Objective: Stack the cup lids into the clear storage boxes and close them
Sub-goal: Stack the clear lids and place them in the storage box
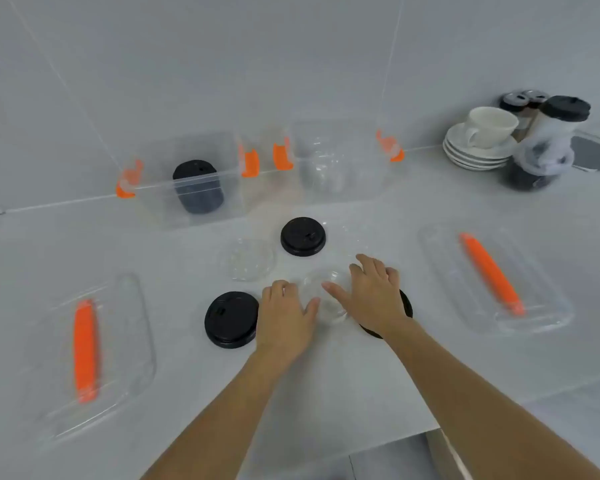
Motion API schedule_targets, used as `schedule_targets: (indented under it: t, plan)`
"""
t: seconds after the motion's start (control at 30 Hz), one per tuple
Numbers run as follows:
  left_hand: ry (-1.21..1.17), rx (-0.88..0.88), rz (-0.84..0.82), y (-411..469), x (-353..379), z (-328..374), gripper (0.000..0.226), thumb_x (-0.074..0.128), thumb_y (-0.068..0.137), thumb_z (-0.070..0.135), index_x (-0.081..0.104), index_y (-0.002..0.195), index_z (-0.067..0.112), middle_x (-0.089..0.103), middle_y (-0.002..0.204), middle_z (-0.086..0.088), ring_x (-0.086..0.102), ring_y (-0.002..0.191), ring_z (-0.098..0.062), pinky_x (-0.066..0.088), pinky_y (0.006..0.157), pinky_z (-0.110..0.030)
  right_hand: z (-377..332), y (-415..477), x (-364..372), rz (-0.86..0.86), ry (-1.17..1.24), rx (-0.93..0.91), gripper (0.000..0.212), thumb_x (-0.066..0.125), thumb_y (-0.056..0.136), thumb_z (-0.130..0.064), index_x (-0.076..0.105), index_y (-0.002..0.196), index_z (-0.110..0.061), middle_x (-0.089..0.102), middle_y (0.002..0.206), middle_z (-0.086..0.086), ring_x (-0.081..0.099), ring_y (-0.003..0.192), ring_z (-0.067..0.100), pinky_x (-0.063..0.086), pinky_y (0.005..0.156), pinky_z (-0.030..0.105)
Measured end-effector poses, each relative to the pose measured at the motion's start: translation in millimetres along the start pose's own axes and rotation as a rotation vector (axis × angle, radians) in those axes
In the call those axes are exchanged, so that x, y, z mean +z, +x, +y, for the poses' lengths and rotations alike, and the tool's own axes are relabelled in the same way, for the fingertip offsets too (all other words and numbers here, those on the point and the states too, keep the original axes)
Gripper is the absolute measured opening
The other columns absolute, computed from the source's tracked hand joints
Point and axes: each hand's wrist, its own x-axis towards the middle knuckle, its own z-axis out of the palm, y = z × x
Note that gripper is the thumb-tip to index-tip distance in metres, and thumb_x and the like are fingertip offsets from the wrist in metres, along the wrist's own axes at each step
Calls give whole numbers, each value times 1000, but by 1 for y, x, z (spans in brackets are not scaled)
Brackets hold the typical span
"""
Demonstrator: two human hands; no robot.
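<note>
Two clear storage boxes with orange latches stand at the back: the left box (160, 206) holds a stack of black lids (197, 185), the right box (371, 181) holds clear lids (323, 168). On the counter lie a black lid (302, 236), a second black lid (231, 319), a third black lid (406, 304) partly under my right wrist, and a clear lid (248, 259). A clear dome lid (326, 296) sits between my hands. My left hand (284, 313) and my right hand (371, 292) touch its sides with fingers spread.
Two clear box covers with orange handles lie flat: one at the left (125, 358), one at the right (541, 317). At the back right stand a white cup on stacked saucers (478, 147) and bagged lids (548, 147). The counter edge runs at the lower right.
</note>
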Motion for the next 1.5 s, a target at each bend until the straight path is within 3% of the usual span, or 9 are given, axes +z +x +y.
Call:
schedule_targets:
  t: [0.13,0.4,0.53,0.7,0.9,1.13,1.27,1.37,1.5]
  plan:
    - [-191,-159,-59,8,5,2,50,50,91,45,57,113,1,49,123,-13,47,113,-28,40,95,-33,7,6,0,-165,-17,13,64,40,89,-59,55,125,-8,27,153,5,19,142,21,13,112,39]
    - [-429,-338,-44,21,16,2,40,77,73,29,51,57,2,54,85,-20,56,68,-39,46,57,-39,3,12,5,-255,166,108,57,57,83,-52,52,118,-8,48,130,3,36,126,22,20,105,36]
    - [-609,-477,-72,27,13,3,21,79,68,17,69,76,1,67,99,-17,67,80,-28,57,70,-35,3,14,3,-292,170,127,62,61,79,-53,47,123,-11,46,128,1,37,126,20,19,106,36]
    - [-727,-583,-160,26,13,-2,53,82,62,18,66,110,4,63,116,-9,60,106,-26,49,78,-29,4,13,-1,-317,213,129,61,64,77,-52,46,118,-10,49,116,-1,40,122,19,18,106,37]
    - [-711,-518,-178,21,10,2,43,78,63,22,62,98,4,66,105,-14,61,102,-28,50,74,-34,5,13,-8,-342,297,118,52,69,76,-44,42,109,-14,45,101,-4,40,101,17,24,100,34]
    - [-760,-410,-200,21,0,3,46,76,72,14,44,104,7,51,97,-5,51,85,-19,46,67,-26,-3,11,-9,-336,579,91,59,72,78,-21,39,127,-13,39,124,8,45,103,22,40,86,30]
    - [-949,-401,-225,19,-12,4,40,76,74,5,47,102,5,54,106,-13,59,93,-25,57,83,-42,-7,16,-21,-307,646,83,60,69,81,-15,38,133,-13,35,131,9,43,101,18,35,84,26]
    - [-1046,-369,-155,23,-26,8,33,75,75,0,48,92,8,53,99,-10,58,89,-24,57,83,-40,-11,20,-34,-228,705,86,62,70,81,-15,40,136,-13,36,133,8,42,103,16,35,85,25]
    - [-1107,-346,-61,32,-48,20,51,77,72,0,46,112,6,53,93,-4,58,84,-23,53,93,-42,-16,24,-48,-90,829,87,63,71,80,-17,41,135,-14,40,133,8,45,105,14,37,84,22]
